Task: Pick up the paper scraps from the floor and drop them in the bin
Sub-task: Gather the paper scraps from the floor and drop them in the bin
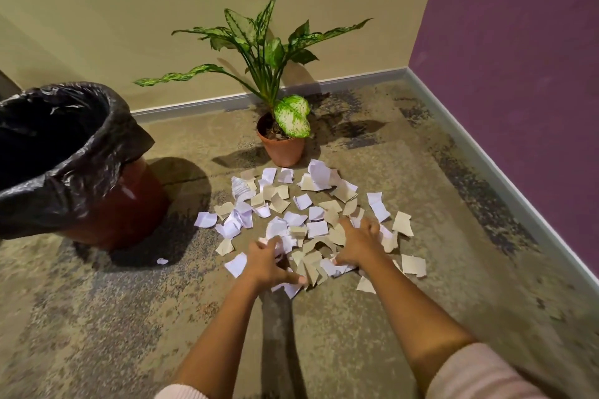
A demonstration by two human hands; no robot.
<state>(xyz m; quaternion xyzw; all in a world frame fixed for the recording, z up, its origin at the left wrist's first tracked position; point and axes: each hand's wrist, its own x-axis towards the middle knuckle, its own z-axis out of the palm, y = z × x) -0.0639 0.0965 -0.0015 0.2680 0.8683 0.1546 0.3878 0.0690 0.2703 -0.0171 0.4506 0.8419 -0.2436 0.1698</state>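
Reaching forward over a mottled floor [97, 317] with both bare forearms, out of pale pink sleeves [479, 372]. Digging into the near edge of the paper scraps [316, 228] with the left hand [264, 264] — curling the fingers [275, 241] tightly over a clump of white pieces and stretching the thumb out to the right across more of them. Pressing into the same heap just to the right with the right hand [356, 244], bunching the fingers narrowly, knuckles up, around torn sheets and laying the thumb low against white and tan pieces; cannot tell how much is being gripped under either palm. Lying spread across the floor from the hands toward the far wall — white and tan scraps, mostly overlapping, some loose at the edges, with one small white bit [162, 261] apart to the left, near the bin [129, 204]. Standing at the left, well apart from the hands, that reddish bin, wearing a black plastic bag [64, 152] folded over the rim, mouth open. Sitting just beyond the heap, a leafy plant [262, 42] in a terracotta pot [285, 152], close to the beige wall [129, 10], near the corner with a purple wall [518, 42].
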